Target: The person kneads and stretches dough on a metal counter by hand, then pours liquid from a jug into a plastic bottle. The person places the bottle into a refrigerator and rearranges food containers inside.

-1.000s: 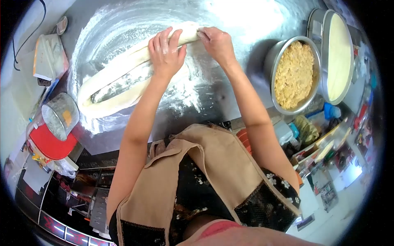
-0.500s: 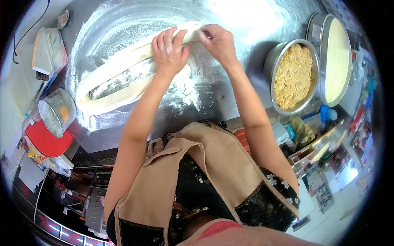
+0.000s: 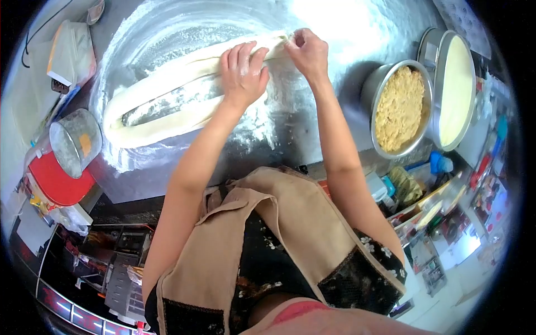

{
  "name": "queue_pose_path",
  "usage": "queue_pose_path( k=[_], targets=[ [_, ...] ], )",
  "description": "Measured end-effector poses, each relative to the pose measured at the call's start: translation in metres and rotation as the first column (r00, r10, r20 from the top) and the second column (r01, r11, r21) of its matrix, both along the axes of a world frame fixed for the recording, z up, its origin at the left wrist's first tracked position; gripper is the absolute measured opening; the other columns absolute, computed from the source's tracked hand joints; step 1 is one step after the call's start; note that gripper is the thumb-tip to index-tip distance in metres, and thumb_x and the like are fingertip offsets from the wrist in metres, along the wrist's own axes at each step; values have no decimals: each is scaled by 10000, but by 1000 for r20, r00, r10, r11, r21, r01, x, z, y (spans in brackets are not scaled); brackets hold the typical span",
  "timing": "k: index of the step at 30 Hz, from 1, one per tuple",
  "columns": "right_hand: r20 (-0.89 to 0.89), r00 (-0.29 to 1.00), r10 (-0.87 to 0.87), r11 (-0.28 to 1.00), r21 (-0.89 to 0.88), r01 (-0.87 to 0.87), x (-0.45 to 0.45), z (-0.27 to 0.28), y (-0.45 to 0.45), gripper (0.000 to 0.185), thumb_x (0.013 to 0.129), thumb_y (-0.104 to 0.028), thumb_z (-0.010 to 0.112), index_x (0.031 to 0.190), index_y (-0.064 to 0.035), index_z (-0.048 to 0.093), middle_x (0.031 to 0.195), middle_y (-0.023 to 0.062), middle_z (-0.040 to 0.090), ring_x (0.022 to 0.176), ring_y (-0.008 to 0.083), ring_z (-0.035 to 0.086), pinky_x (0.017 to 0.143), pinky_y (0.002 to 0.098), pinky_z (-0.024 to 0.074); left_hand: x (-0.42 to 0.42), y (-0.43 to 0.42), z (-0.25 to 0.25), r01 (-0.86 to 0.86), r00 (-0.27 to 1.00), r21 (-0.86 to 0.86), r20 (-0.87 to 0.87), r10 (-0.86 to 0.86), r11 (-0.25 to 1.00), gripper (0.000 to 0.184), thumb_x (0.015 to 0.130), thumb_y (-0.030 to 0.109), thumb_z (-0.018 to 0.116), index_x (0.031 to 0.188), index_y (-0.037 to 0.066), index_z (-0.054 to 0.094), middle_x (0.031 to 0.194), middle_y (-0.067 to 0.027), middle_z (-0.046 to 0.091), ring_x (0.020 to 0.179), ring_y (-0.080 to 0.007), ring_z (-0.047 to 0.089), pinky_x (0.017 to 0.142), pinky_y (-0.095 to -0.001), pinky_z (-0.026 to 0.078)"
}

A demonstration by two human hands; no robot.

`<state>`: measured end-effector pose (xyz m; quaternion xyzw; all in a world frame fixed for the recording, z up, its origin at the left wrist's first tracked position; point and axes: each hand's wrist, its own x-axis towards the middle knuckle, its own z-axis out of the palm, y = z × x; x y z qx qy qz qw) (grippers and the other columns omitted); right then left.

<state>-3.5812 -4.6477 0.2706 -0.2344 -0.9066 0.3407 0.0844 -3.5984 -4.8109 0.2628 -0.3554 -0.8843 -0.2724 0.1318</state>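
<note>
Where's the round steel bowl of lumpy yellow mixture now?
In the head view, the bowl sits toward the right of the grey metal tabletop, between the right hand and the pale-topped metal container.

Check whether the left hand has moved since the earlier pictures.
Yes: judged against the metal bowl, the left hand has shifted slightly toward the picture's right, closer to it.

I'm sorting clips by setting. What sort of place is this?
Probably a bakery or another kitchen where dough is made: a long dough rope lies doubled back on a flour-dusted worktop, and a deep metal bowl of lumpy yellowish mixture stands nearby.
</note>
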Motion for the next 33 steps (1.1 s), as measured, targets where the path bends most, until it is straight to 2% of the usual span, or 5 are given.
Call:
queue_pose_path(
  k=[13,18,25,30,33],
  targets=[
    [19,977,213,932,295,-209,-12,-10,-20,175,678,-206,616,699,-37,577,738,131,614,627,315,595,559,373,480,20,-7,-3,-2,1000,-15,-11,2,1000,373,641,138,611,1010,96,572,1111,-81,502,1032,-267,460,898,-433,337],
    [90,988,-125,965,-218,142,19,12,-10,156,698,-160,608,707,-6,588,624,92,592,567,165,565,555,306,449,41,-28,17,35,908,280,392,-148,959,344,721,89,599,1063,81,557,1123,-110,495,1042,-316,480,870,-439,400],
    [116,953,278,19,-993,116,81,71,-122,86,758,-61,595,806,0,633,683,34,600,562,65,485,494,192,361,70,-116,88,43,951,354,271,-147,934,379,648,47,707,1016,63,616,960,-78,576,737,-208,620,599,-285,528],
    [175,891,419,162,-980,117,84,87,-190,111,777,-124,597,735,-35,648,603,24,584,504,76,477,459,229,358,68,-211,85,152,982,305,62,-179,940,295,658,37,694,949,40,645,817,-85,640,717,-185,636,600,-262,541],
    [78,885,460,756,-558,-343,60,89,-204,227,801,-211,566,689,-32,650,576,60,593,524,151,543,509,300,426,75,-286,62,-41,957,221,290,-25,974,224,726,31,644,948,56,658,809,-73,652,717,-171,640,622,-260,539]
  ],
)
